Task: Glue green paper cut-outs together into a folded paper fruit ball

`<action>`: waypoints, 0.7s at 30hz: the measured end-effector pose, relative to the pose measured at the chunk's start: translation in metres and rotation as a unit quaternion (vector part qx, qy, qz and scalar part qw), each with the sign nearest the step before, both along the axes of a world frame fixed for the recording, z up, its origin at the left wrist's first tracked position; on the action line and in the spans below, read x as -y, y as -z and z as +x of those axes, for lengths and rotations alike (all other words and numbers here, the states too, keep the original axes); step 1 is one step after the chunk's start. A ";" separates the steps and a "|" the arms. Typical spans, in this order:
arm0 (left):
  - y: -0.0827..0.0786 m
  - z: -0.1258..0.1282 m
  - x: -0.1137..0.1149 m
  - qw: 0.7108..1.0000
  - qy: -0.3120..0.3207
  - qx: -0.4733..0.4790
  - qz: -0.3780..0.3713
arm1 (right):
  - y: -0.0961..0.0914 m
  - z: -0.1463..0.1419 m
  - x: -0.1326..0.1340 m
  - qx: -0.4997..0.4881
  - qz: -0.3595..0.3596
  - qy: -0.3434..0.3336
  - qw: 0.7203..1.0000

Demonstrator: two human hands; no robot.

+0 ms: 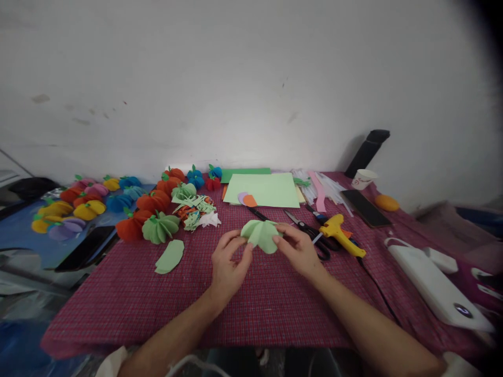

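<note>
Between both hands, above the checked tablecloth, is a light green folded paper piece (262, 235) with several round leaves fanned out. My left hand (230, 262) pinches its left side between thumb and fingers. On the opposite side, my right hand (299, 251) grips the paper with thumb and fingertips. A stack of cut light green paper shapes (170, 256) lies to the left of my left hand. Just beyond my right hand are black-handled scissors (310, 229) and a yellow glue gun (338, 234).
Finished paper pumpkins (153, 201) in several colours crowd the left side. Paper scraps (196, 212) lie beside them. Sheets of coloured paper (261, 189) rest near the wall. To the right are glue sticks (334, 191), a paper cup (363, 179), a phone (366, 208) and a white power bank (436, 283).
</note>
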State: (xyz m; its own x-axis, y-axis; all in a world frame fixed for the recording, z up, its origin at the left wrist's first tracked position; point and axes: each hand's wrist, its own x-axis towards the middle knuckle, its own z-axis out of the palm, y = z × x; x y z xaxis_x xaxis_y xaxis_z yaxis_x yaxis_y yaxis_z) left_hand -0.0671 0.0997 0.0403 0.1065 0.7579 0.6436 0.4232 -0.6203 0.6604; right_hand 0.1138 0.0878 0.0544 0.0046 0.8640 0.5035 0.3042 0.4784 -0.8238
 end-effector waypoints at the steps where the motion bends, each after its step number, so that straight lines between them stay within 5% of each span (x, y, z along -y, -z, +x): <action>1: 0.001 0.000 -0.002 1.000 0.002 0.015 -0.012 | -0.001 0.001 0.000 -0.015 -0.009 -0.001 1.000; 9: 0.001 0.000 -0.009 0.987 0.035 0.114 -0.111 | -0.007 0.000 0.001 -0.070 -0.051 -0.018 0.996; 21: 0.002 0.001 -0.003 0.988 0.056 0.114 -0.085 | 0.004 0.004 -0.006 -0.176 -0.142 -0.033 0.974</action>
